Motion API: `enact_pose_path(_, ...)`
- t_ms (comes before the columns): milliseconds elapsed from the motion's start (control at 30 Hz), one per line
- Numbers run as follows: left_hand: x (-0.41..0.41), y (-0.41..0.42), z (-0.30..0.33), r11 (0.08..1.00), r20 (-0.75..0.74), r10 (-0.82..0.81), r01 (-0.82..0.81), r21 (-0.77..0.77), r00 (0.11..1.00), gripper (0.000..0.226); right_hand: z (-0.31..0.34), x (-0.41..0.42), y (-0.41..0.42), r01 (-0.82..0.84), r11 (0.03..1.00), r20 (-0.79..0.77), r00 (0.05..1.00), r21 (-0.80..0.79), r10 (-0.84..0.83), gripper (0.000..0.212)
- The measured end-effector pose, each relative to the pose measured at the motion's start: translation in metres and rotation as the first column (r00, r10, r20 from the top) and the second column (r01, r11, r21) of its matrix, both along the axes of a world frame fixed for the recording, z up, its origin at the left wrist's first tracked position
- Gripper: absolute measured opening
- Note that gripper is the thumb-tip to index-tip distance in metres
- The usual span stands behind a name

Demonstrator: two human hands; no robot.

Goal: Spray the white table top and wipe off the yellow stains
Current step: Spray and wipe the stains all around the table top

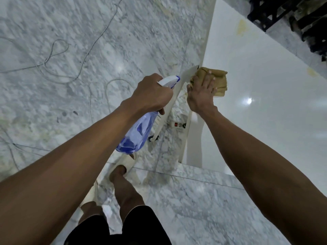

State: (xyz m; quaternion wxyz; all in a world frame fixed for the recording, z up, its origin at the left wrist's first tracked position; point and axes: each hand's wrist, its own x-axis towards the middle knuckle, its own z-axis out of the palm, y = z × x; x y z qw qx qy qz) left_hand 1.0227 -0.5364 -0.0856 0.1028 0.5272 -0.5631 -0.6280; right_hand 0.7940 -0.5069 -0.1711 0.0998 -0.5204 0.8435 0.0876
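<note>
Cloth down at the bench edge, bottle held ready

Right hand (pixel 201 92) pressed flat-fingered on the tan cloth (pixel 218 82) to scrub the white bench (pixel 265 112); left hand (pixel 152 92) gripped the spray bottle (pixel 136 137) off the side. 2 yellow stains (pixel 241 27) remained farther along.

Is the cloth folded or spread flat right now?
Folded. The tan cloth shows stacked layered edges beside the right hand, which presses it flat at the table top's edge.
</note>
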Motion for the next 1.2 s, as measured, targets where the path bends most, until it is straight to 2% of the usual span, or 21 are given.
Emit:
enact_pose_path(333,0.051,0.054,0.006,0.998,-0.001,-0.061,0.061,-0.012,0.998,0.018,0.001,0.05,0.079,0.029,0.999,-0.008,1.0,-0.021,-0.029,0.05)
enact_pose_path(533,0.067,0.088,0.018,0.994,-0.039,-0.106,0.104,-0.041,0.994,0.018,-0.001,0.083,0.141,-0.004,1.0,-0.049,0.999,-0.003,0.004,0.048)
enact_pose_path(667,0.073,0.098,0.019,0.993,-0.057,-0.114,0.112,-0.038,0.992,0.017,-0.004,0.096,0.164,-0.016,1.0,-0.017,1.0,0.021,0.017,0.046)
enact_pose_path(833,0.082,0.107,0.025,0.994,-0.045,-0.107,0.109,0.032,0.993,0.028,-0.002,0.108,0.177,-0.027,0.995,-0.018,0.999,0.091,0.029,0.045)
enact_pose_path(900,0.112,0.149,0.045,0.981,-0.062,-0.193,0.193,-0.009,0.979,0.036,0.022,0.141,0.232,0.042,0.999,-0.041,0.998,0.028,-0.041,0.043)
enact_pose_path(1000,0.113,0.153,0.038,0.982,-0.045,-0.187,0.186,-0.017,0.981,0.025,0.017,0.147,0.247,0.002,0.999,-0.03,1.0,0.051,0.0,0.043)
enact_pose_path(1100,0.115,0.155,0.038,0.985,-0.032,-0.171,0.172,0.014,0.985,0.033,0.016,0.144,0.242,0.055,0.991,0.072,0.995,0.12,-0.064,0.045)
enact_pose_path(1200,0.119,0.159,0.048,0.983,-0.012,-0.184,0.184,-0.001,0.983,0.05,0.016,0.145,0.245,0.1,0.97,0.222,0.963,0.224,-0.151,0.07)
